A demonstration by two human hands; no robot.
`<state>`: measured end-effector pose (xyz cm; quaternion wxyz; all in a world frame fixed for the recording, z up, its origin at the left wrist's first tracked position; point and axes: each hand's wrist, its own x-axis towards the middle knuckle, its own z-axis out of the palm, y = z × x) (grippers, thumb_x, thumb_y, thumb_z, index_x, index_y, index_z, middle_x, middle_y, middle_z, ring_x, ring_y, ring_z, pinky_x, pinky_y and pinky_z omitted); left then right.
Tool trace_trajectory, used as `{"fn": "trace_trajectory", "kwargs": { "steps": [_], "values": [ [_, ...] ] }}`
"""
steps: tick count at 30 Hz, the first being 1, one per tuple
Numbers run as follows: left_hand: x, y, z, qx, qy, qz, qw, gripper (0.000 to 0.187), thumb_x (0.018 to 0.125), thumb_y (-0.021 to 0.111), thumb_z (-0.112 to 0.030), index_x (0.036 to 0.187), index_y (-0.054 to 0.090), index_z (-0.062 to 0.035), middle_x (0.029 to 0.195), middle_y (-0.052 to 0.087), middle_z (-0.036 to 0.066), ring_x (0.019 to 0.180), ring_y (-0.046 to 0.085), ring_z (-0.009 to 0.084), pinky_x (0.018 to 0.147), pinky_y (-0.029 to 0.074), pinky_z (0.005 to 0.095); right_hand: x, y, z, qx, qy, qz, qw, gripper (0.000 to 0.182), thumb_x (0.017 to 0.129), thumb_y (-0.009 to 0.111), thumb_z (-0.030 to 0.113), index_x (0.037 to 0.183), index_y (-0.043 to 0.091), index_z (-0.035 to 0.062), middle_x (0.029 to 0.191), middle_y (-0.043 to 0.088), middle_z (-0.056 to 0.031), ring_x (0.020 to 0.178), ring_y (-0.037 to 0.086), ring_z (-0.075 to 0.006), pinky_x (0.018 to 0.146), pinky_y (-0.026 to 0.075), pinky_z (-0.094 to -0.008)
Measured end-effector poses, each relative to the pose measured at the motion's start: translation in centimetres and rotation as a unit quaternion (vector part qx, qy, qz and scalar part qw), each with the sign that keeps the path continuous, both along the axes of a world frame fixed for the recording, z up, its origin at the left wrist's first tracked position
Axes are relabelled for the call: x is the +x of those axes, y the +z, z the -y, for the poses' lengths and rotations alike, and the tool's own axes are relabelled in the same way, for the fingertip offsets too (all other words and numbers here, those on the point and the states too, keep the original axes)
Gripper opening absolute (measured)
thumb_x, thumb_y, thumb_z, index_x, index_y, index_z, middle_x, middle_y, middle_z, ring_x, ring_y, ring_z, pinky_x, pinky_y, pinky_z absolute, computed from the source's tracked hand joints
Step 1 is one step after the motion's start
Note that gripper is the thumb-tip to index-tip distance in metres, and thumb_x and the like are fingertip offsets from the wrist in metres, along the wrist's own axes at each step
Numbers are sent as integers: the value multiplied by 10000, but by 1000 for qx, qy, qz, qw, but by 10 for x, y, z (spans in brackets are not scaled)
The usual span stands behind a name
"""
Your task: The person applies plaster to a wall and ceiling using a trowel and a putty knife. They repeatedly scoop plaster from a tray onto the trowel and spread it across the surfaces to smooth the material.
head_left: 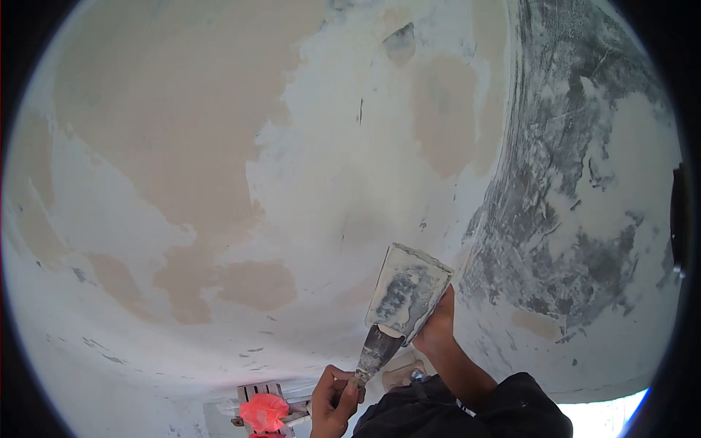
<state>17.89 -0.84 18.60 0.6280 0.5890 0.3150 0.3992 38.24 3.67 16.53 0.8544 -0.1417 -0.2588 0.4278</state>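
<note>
My left hand [337, 400] is closed around the handle end of a putty knife [377, 352] with a dark, plaster-stained blade. That blade points up and touches the lower edge of a flat, roughly rectangular plate [410, 292] smeared with pale filler and grey residue. Behind the plate's right edge, my right hand [437, 321] grips it; most of the fingers are hidden. Both tools are held in front of a wall [350, 182] patched in white and beige.
To the right, a grey, rough surface [555, 182] carries streaks of white filler. Low on the left, a bright red-pink item [263, 412] lies on a slatted object [277, 388]. Bright light comes in at the bottom right. A dark object [679, 219] stands at the right edge.
</note>
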Motion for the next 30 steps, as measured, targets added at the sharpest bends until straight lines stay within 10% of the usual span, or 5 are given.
{"fn": "trace_trajectory", "kwargs": {
  "steps": [12, 14, 17, 19, 30],
  "values": [
    [8, 23, -27, -46, -12, 91, 995, 224, 949, 579, -186, 1036, 425, -48, 731, 591, 92, 506, 365, 19, 450, 249, 186, -20, -27, 2, -67, 29, 138, 988, 355, 895, 538, -84, 1242, 498, -19, 1199, 598, -108, 1133, 567, -168, 990, 453, -338],
    [6, 28, -25, -23, 20, 102, 994, 246, 945, 590, -206, 1028, 419, -50, 701, 575, 100, 465, 346, 27, 422, 227, 192, -19, -36, -1, -70, 32, 131, 988, 315, 938, 497, -27, 1254, 495, -17, 1221, 589, -127, 1149, 574, -193, 987, 473, -365],
    [-5, 20, -22, -6, 50, 105, 993, 265, 940, 601, -226, 1019, 415, -54, 671, 560, 109, 423, 325, 34, 393, 203, 197, -6, -43, 4, -39, 217, -185, 958, 425, 1029, 356, 335, 1309, 492, 46, 1255, 588, -130, 1146, 595, -284, 956, 516, -456],
    [-8, 6, -21, 0, 19, 98, 995, 167, 1002, 533, -227, 992, 465, -75, 580, 418, -33, 432, 281, 20, 399, 196, 199, 5, -38, 1, -17, 217, -191, 957, 452, 1022, 351, 379, 1308, 497, 61, 1255, 591, -121, 1132, 603, -288, 955, 514, -464],
    [6, -6, -15, 3, 51, 12, 999, 163, 1003, 528, -221, 985, 457, -75, 572, 434, -20, 429, 282, 19, 404, 201, 193, 8, -30, -10, -6, 106, -46, 993, 514, 980, 449, 464, 1317, 481, 78, 1233, 607, -143, 1091, 631, -299, 907, 535, -480]
  ]
}}
